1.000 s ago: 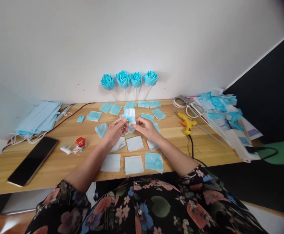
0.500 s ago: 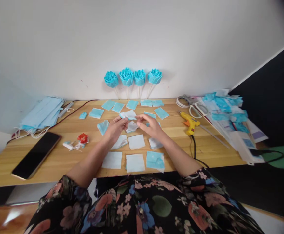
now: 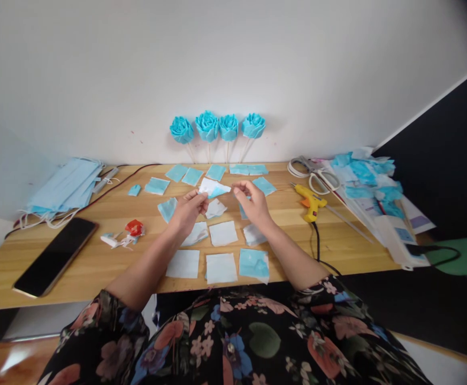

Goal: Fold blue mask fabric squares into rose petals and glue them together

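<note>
My left hand (image 3: 192,209) pinches a white and light-blue fabric piece (image 3: 214,187) by its left side, above the middle of the table. Just right of the piece's pointed tip is my right hand (image 3: 251,203), fingers curled and thumb apart from them, with nothing seen between. Below my hands lie white squares (image 3: 223,233) and a blue square (image 3: 254,263). More blue squares (image 3: 216,171) lie behind them. Several blue fabric flowers (image 3: 207,126) on thin sticks lean against the wall.
At the left are a stack of blue masks (image 3: 67,184), a black phone (image 3: 55,256) and a red wrapper (image 3: 134,228). On the right sit a yellow glue gun (image 3: 310,202), scissors (image 3: 324,181), blue scraps (image 3: 361,170) and a white power strip (image 3: 397,243).
The held piece has turned and shows a pointed right end with a blue patch. My right hand has moved slightly right, away from it.
</note>
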A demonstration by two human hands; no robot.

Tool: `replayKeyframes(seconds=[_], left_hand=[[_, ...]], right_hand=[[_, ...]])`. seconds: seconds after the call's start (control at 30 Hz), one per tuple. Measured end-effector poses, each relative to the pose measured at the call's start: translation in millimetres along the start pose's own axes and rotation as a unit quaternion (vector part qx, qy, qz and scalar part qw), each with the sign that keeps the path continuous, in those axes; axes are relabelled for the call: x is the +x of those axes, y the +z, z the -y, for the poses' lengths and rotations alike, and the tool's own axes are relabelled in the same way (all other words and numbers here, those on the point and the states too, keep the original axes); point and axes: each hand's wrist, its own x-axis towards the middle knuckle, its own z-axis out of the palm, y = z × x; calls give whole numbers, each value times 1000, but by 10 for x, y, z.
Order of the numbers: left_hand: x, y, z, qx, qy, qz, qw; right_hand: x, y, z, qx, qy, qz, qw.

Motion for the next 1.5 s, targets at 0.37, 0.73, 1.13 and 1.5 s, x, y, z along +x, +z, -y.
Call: replayKeyframes(seconds=[0.37,0.73,1.13,1.5], left_hand=[[-26,13,-5,114,40,40,992],[-67,53,-16,91,42,70,992],[-8,17,94,119,35,-2,992],[-14,18,91,128,37,-2,991]], right_hand=[[-33,-82,92,95,-50,106,989],[-67,39,91,97,-10,158,983],[-80,2,130,-9,-119,73,990],[-25,14,27,-195,-296,-2,935]])
